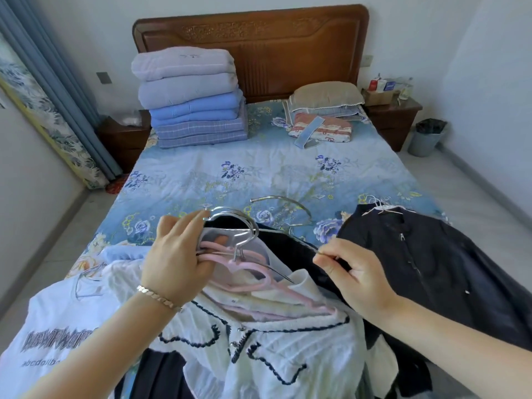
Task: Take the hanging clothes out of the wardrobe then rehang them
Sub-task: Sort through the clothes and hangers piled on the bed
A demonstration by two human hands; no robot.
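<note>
Right at the near edge of the bed [259, 174], the clothes lie heaped on their hangers: a white blouse [288, 349] with dark trim on top, a dark jacket [431, 254] spread toward the right edge. The left hand [175, 260] is curled round a bunch of pink hangers [253, 279] below their metal hooks, while the right hand [357, 272], near it but apart, pinches a thin wire hanger [305, 244] over dark cloth. Folded quilts [193, 99] are stacked at the far left corner.

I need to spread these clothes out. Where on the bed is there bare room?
Free: mid bedspread, between folded quilts, pillows and hangers. Crowded: near edge, under white blouse, printed T-shirt and dark jacket.
</note>
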